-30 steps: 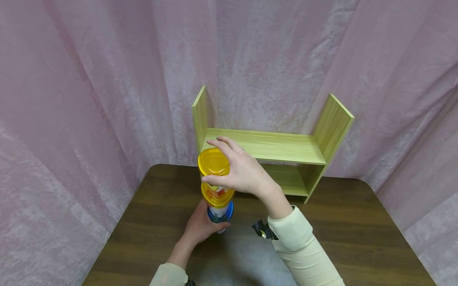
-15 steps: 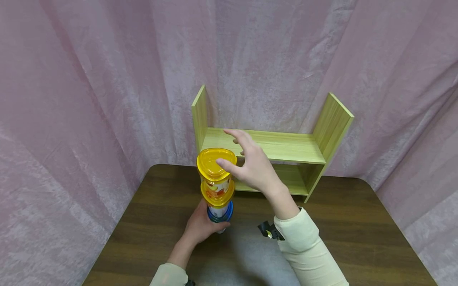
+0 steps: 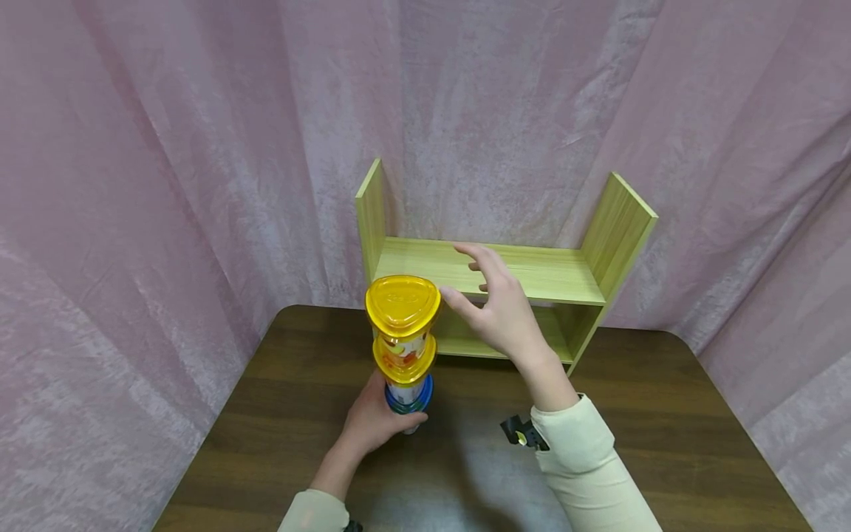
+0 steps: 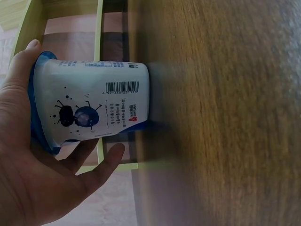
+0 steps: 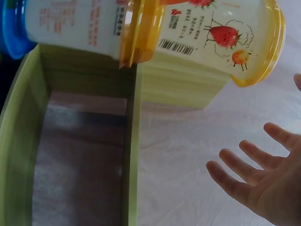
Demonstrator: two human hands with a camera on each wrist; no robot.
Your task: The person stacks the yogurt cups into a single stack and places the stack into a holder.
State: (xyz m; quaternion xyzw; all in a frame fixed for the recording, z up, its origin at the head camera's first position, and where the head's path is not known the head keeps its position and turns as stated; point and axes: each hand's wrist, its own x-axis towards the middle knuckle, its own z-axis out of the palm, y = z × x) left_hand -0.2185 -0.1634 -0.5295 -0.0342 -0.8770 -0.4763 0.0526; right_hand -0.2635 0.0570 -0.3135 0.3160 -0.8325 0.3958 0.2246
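Observation:
Yogurt cups stand in an upright stack on the table. The top cup has a yellow lid (image 3: 402,304) and a fruit-printed white wall (image 5: 221,40). Below it is another yellow-lidded cup (image 5: 75,23), then blue and green rims. The bottom cup (image 4: 101,96) is white with a blue rim and a barcode. My left hand (image 3: 374,417) grips the stack low down, thumb and fingers around the blue rim; part of the fingers is hidden behind the cup. To the right of the top cup my right hand (image 3: 501,310) is held in the air, fingers spread, touching nothing.
A light wooden shelf (image 3: 492,270) with two raised side panels stands at the back of the dark wooden table (image 3: 631,421), just behind the stack. A pink curtain (image 3: 199,148) hangs behind and around the table.
My right hand has come off the top yellow lid and moved to the right, away from the stack. The left hand and the cups have stayed in place.

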